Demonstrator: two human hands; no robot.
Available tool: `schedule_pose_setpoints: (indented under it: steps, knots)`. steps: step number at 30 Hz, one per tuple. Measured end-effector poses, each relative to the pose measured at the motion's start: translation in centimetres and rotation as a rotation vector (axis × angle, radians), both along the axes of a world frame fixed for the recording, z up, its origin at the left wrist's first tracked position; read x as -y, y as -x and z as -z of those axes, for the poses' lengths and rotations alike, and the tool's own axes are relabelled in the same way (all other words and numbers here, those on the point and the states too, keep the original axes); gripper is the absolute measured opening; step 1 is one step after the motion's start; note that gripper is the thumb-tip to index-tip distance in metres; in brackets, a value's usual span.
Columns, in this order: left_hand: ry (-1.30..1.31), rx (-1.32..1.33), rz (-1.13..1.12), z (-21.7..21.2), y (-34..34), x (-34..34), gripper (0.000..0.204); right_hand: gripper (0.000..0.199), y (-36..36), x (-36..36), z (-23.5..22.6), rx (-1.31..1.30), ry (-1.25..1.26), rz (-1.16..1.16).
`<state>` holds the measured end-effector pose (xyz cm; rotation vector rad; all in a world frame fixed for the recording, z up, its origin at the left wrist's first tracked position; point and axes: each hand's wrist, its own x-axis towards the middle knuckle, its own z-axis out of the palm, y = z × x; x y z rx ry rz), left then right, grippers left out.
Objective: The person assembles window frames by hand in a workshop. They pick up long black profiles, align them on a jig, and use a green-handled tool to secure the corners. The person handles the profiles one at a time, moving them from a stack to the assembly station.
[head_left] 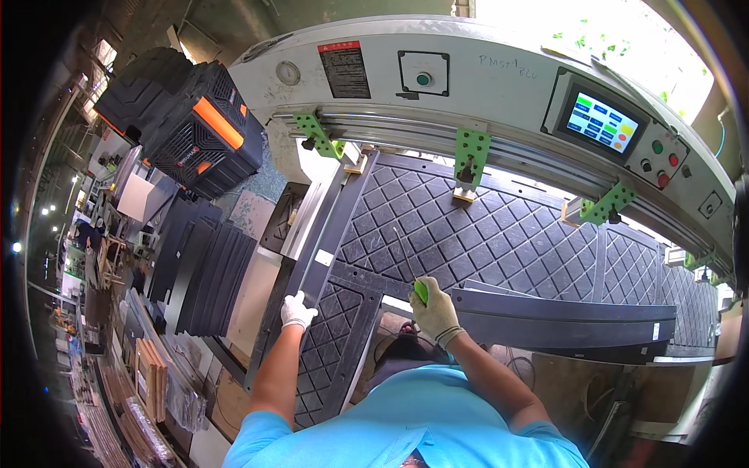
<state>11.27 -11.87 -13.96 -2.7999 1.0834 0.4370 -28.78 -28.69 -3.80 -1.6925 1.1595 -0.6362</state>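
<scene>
We kept both forearms bare and extended forward from short blue sleeves, left hand point(297, 310) in a white glove, fingers curled downward, right hand point(434, 310) in a pale glove, fingers closed, wrist slightly bent.

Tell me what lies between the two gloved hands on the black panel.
In the head view, only the black diamond-ribbed plastic panel spans from the left hand to the right hand, which has a small green object at its fingers; nothing else rests there.

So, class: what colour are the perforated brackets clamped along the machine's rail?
Bright green brackets, clearest in the head view.
</scene>
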Motion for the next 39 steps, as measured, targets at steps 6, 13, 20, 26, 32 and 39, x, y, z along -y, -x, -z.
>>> schedule_pose_setpoints:
  steps: [6, 13, 20, 26, 32, 39]
  knots:
    - [-0.016, -0.008, -0.01, -0.4, -0.1, 0.2, 0.099, 0.04, -0.1, 0.6, 0.8, 0.057, 0.047, 0.013]
    - [-0.012, -0.005, -0.01, -0.2, -0.3, 0.2, 0.098, 0.039, -0.6, 1.1, 0.8, 0.065, 0.053, 0.024]
    - [-0.012, -0.017, -0.023, -0.2, -0.3, 0.3, 0.099, 0.037, -1.1, 1.2, 1.2, 0.063, 0.06, 0.026]
    - [0.002, -0.009, -0.014, -0.2, -0.4, 0.1, 0.1, 0.036, -1.7, 1.2, -0.1, -0.041, -0.022, 0.032]
    - [-0.02, -0.01, -0.009, -0.4, -0.3, 0.3, 0.099, 0.035, -1.8, 1.5, 0.4, -0.048, -0.05, 0.027]
    - [-0.031, 0.0, 0.001, -0.3, -0.4, 0.3, 0.1, 0.036, -2.0, 1.5, 0.8, -0.025, -0.002, 0.025]
